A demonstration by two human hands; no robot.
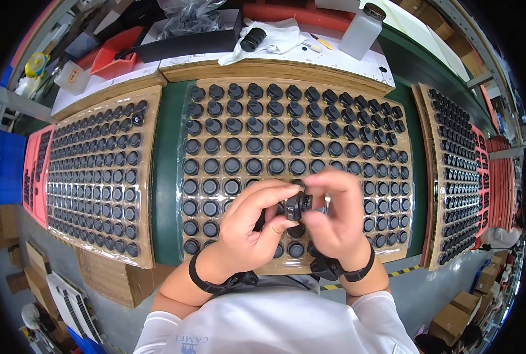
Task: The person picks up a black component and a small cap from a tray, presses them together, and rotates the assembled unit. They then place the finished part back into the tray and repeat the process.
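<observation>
My left hand (248,221) pinches a small black round plastic part (295,206) between thumb and fingers, above the middle tray. The part has a ridged, toothed side facing right. Close against that side, my right hand (339,218) has its fingers and thumb curled inward, slightly blurred. A small shiny grey bit (326,204) shows between its fingers; what it is cannot be made out. Beneath both hands lies a clear plastic tray (187,172) on cardboard, filled with rows of similar black round parts (254,146). In the far rows the parts are taller, with some leaning.
More filled trays stand to the left (148,177) and right (426,118). Behind is a white-topped bench (286,62) with a white cloth (283,35), a black ribbed part (253,39), a translucent bottle (363,32), a red bin (114,62) and a black box (183,44).
</observation>
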